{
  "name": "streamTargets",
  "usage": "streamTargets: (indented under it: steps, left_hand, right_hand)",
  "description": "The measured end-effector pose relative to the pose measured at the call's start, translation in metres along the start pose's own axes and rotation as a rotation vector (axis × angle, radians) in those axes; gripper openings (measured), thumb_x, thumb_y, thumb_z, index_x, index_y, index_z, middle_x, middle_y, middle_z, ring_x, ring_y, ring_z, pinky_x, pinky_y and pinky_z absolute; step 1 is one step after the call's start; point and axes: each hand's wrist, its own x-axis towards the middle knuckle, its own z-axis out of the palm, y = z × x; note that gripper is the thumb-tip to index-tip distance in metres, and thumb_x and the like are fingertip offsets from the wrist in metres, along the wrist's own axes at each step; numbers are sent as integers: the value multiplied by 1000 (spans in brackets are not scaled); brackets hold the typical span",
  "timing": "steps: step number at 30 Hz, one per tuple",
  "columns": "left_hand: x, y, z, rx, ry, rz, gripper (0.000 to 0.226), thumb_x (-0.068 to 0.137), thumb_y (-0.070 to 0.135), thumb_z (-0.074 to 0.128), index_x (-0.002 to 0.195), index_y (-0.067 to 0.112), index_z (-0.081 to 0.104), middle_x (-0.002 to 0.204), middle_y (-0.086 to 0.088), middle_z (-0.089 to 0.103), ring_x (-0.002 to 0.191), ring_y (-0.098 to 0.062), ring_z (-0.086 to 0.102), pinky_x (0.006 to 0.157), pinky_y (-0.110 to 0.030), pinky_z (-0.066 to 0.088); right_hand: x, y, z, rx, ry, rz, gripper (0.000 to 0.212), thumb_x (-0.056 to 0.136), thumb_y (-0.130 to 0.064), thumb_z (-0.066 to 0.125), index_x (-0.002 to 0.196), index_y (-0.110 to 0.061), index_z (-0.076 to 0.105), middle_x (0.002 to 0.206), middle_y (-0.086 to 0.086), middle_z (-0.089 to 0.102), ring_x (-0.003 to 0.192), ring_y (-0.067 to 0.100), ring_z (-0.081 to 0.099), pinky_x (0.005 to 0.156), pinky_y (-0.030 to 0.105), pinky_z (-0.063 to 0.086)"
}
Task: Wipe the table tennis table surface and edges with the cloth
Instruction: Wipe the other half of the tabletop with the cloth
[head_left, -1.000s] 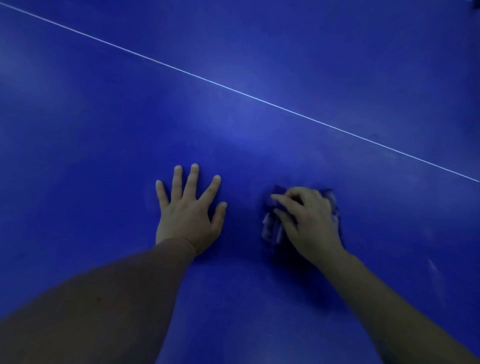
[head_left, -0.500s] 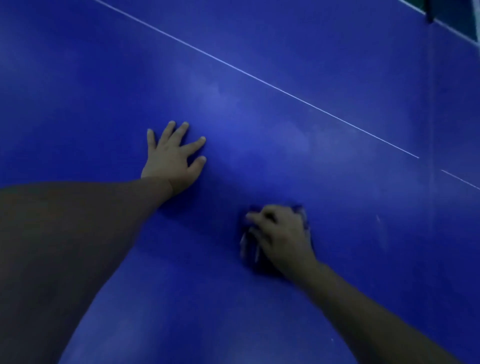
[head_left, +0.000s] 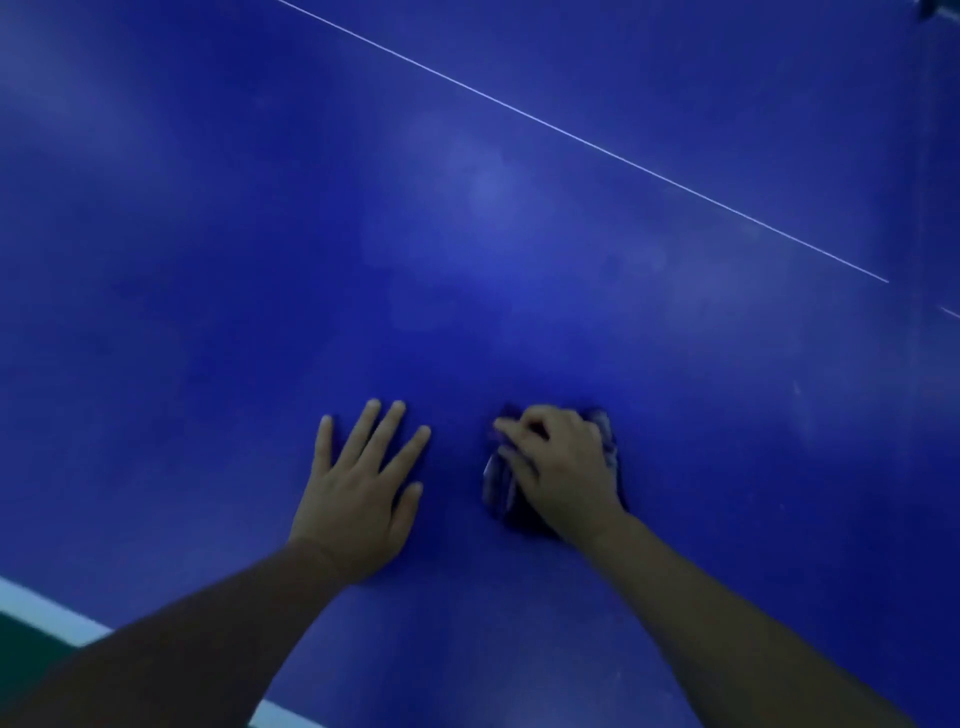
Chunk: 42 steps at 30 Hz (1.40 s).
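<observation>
Your right hand (head_left: 563, 467) has the cloth (head_left: 498, 480) bunched under curled fingers, grip closed on it, pressed to the blue counter (head_left: 519, 260). Your left hand (head_left: 358, 493) lies flat and spread just beside it, holding nothing. Unwiped surface extends ahead toward the white line (head_left: 597, 145). The cloth is dark, crumpled, and mostly covered.

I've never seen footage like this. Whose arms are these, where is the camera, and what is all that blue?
There is no machine here: these are a person's two bare arms, filmed by a camera worn on their head, looking forward and down. The blue is the top of a table tennis table, crossed by a thin white line, with its white edge stripe at the lower left. The left hand lies flat on the table, fingers spread. The right hand grips a bunched dark cloth and presses it against the surface for wiping.
</observation>
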Motion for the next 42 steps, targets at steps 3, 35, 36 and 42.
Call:
streamTargets:
  steps: [3,35,36,42]
  left_hand:
    - [-12,-4,8,42,-27,-20,59,101,46,29,156,27,35,166,-3,23,155,-29,14,119,-65,12]
    - [-135,3,27,-5,-53,-52,62,102,47,19,157,20,29,167,-13,17,155,-31,4,121,-62,3]
    - [-133,3,26,1,-55,-50,62,102,48,18,157,20,29,167,-13,16,155,-32,4,121,-63,4]
    - [-134,4,25,22,-66,67,65,101,58,19,157,26,29,168,-11,14,155,-35,0,120,-64,-4]
  right_hand:
    - [40,-8,10,-25,63,321,29,96,-30,63,122,-20,71,113,5,61,100,32,57,82,47,44]
    - [-142,-166,47,-29,97,230,27,95,-32,60,117,-24,72,107,2,63,92,25,58,73,39,44]
    - [-158,-172,48,-21,95,210,27,96,-33,59,118,-25,72,107,2,63,92,24,58,73,39,43]
    - [-225,-126,12,-125,-2,148,29,94,-30,57,115,-20,74,103,7,63,84,30,60,70,40,44]
